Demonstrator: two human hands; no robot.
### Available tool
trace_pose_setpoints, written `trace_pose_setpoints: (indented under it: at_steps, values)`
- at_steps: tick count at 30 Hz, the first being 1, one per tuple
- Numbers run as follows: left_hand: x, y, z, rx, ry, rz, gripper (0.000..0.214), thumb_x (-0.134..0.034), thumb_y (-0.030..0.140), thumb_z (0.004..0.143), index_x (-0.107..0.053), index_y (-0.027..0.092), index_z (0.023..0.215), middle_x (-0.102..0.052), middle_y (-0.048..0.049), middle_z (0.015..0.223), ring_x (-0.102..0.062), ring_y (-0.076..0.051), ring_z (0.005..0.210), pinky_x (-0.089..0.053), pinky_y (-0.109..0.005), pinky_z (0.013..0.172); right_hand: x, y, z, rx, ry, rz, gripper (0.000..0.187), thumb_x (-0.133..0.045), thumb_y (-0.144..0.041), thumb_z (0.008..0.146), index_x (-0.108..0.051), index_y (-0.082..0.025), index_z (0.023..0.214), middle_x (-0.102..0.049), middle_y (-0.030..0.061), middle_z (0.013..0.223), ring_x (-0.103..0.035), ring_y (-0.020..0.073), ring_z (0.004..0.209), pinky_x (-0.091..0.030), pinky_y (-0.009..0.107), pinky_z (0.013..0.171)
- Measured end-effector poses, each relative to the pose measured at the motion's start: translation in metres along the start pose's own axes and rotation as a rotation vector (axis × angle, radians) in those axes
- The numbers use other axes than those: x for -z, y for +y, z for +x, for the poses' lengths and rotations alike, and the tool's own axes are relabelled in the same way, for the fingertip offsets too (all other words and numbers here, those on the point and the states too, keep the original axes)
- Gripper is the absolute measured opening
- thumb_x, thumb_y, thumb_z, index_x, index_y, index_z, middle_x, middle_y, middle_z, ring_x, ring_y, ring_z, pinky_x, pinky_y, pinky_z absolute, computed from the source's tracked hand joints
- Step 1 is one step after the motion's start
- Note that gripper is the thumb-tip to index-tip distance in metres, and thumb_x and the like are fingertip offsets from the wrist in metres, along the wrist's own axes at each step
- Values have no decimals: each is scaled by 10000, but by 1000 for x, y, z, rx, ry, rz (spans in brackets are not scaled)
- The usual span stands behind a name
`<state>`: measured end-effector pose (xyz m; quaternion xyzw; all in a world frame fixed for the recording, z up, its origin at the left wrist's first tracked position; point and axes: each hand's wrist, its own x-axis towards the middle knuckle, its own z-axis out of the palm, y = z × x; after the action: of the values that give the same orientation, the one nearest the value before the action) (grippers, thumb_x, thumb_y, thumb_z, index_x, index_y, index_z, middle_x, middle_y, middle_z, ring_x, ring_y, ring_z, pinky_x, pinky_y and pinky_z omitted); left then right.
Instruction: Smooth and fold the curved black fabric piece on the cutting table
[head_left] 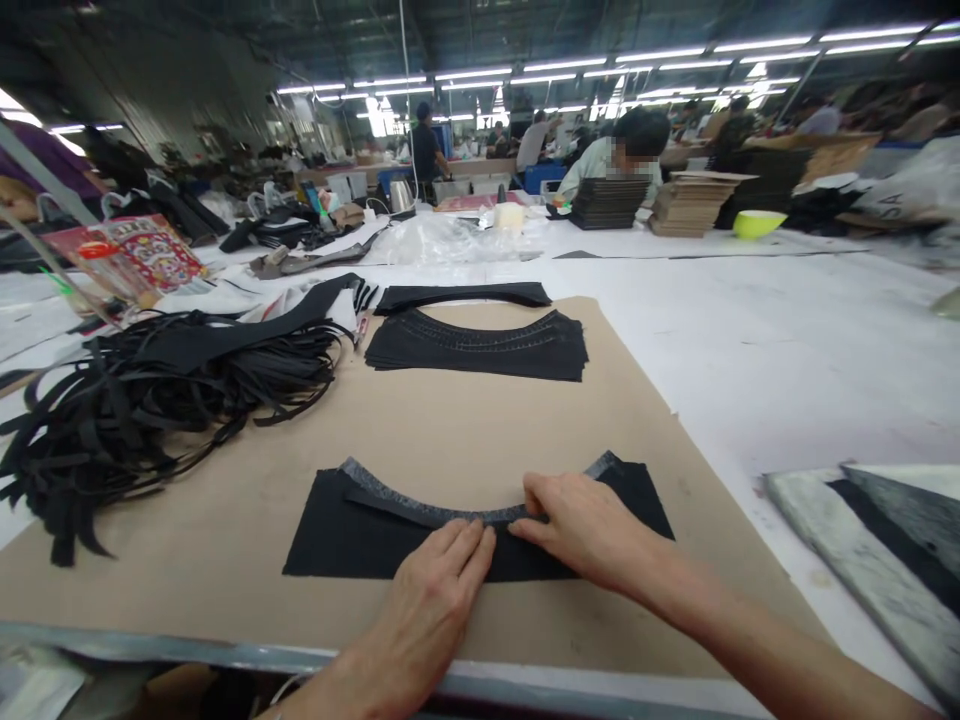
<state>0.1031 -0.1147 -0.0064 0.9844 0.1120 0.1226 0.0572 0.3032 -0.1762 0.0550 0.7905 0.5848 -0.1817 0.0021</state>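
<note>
A black fabric panel point(326, 535) with a concave upper edge lies flat in front of me. Grey backing shows along its curve, and a narrow black strip point(390, 508) follows that curve. My left hand point(442, 575) rests on the middle of the panel, its fingers stretched out and their tips on the strip. Just right of it, my right hand point(566, 520) pinches the strip between thumb and bent fingers at the curved edge. The strip's right part is hidden under that hand.
Beyond the panel lie a stack of black curved pieces point(480, 355) and another dark piece point(465, 295) on brown board point(420, 420). A heap of black strips point(172, 400) is at left. At right is a pale slab point(832, 540). Across the table sits a person point(615, 165).
</note>
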Motion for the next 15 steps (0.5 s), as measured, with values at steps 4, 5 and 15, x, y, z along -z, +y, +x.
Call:
trace_pose_setpoints:
  at_steps: [4, 5, 15]
  values:
    - [-8, 0, -7, 17, -7, 34, 659, -350, -75, 730, -419, 132, 1352, -537, -92, 1299, -499, -207, 1177, -459, -348, 1008, 17, 31, -2, 21, -117, 89, 184, -566, -368, 785, -607, -222, 681, -665, 18, 710, -594, 174, 659, -279, 264, 527]
    - [-10, 0, -8, 29, -1, 36, 666, -350, -75, 732, -414, 141, 1359, -536, -91, 1295, -499, -209, 1174, -465, -354, 1000, 20, 36, -2, 25, -131, 93, 168, -560, -349, 782, -613, -222, 684, -661, 16, 707, -584, 166, 652, -278, 262, 529]
    - [-7, 7, -1, 14, 21, 105, 556, -357, -29, 800, -439, 117, 1330, -598, -92, 1157, -522, -223, 1088, -469, -357, 951, 13, 42, 3, 22, -105, 64, 152, -531, -302, 788, -603, -211, 690, -668, 27, 720, -590, 174, 684, -281, 261, 552]
